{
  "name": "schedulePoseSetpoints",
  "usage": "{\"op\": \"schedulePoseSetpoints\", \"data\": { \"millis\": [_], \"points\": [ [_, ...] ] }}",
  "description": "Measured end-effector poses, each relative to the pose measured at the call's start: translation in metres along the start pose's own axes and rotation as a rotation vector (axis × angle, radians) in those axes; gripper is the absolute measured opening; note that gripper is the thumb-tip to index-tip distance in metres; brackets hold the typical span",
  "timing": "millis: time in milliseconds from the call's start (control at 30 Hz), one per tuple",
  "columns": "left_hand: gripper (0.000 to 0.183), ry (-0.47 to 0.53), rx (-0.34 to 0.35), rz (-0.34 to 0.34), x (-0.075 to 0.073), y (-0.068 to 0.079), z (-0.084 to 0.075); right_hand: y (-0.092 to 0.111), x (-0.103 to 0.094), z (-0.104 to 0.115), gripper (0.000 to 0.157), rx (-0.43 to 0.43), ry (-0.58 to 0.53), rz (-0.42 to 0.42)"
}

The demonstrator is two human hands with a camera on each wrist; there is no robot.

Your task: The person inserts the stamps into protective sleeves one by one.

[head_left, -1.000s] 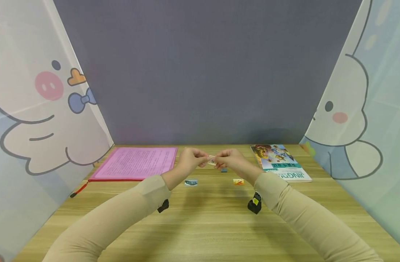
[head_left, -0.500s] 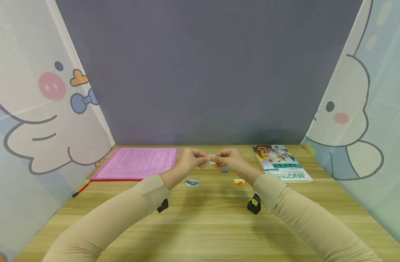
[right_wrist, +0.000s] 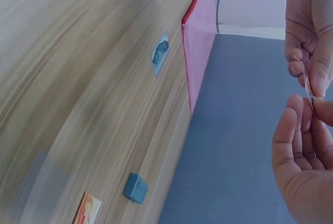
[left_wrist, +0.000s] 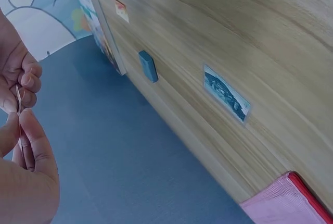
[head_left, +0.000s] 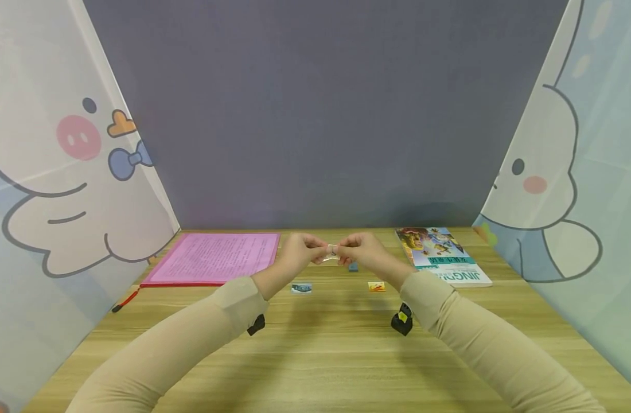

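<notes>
Both hands meet in the air over the far middle of the table. Between them is a small, thin, pale stamp-like card [head_left: 332, 252] with a dark mark. My left hand [head_left: 301, 251] pinches its left side with thumb and fingers, and my right hand [head_left: 364, 252] pinches the right side. Edge-on in the left wrist view, the card [left_wrist: 20, 99] is a thin sliver; fingertips cover much of it. Under the hands, the table bears a bluish picture card [head_left: 302, 288], a yellow-and-red picture card [head_left: 376, 287] and a small blue block [left_wrist: 148, 66], all apart from the hands.
At the back left lies a pink sheet folder [head_left: 212, 258] with a red edge and zipper pull [head_left: 125, 300]. A picture book [head_left: 444, 257] is at the back right. A grey panel [head_left: 326, 115] closes the back, with cartoon-printed curtains [head_left: 31, 172] on both sides.
The pale card has turned in the fingers and tilted, so its face catches light and looks flatter and wider. Both hands stay nearly in place. The head view shifts slightly.
</notes>
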State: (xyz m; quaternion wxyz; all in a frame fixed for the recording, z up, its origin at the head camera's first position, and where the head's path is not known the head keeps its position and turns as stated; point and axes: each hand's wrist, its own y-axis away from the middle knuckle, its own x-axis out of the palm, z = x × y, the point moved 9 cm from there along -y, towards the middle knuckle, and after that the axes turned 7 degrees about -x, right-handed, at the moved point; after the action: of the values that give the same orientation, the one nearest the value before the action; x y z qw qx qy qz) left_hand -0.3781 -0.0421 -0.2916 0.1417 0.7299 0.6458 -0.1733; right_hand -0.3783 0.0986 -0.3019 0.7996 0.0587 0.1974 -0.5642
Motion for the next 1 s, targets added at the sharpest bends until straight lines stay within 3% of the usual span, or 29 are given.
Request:
{"op": "schedulePoseSetpoints", "data": {
  "millis": [300, 667, 1000],
  "points": [
    [0.011, 0.006, 0.003, 0.008, -0.0001, 0.0013, -0.0005, -0.0007, 0.0003, 0.0025, 0.019, -0.004, 0.032, 0.008],
    [0.014, -0.07, 0.017, 0.005, -0.0006, -0.0012, -0.0037, -0.0021, -0.001, 0.0076, 0.019, -0.046, 0.075, 0.04],
    [0.014, -0.071, -0.013, 0.02, -0.001, -0.0031, 0.0031, -0.0031, 0.0011, 0.0071, 0.018, -0.047, 0.097, 0.085]
  ]
}}
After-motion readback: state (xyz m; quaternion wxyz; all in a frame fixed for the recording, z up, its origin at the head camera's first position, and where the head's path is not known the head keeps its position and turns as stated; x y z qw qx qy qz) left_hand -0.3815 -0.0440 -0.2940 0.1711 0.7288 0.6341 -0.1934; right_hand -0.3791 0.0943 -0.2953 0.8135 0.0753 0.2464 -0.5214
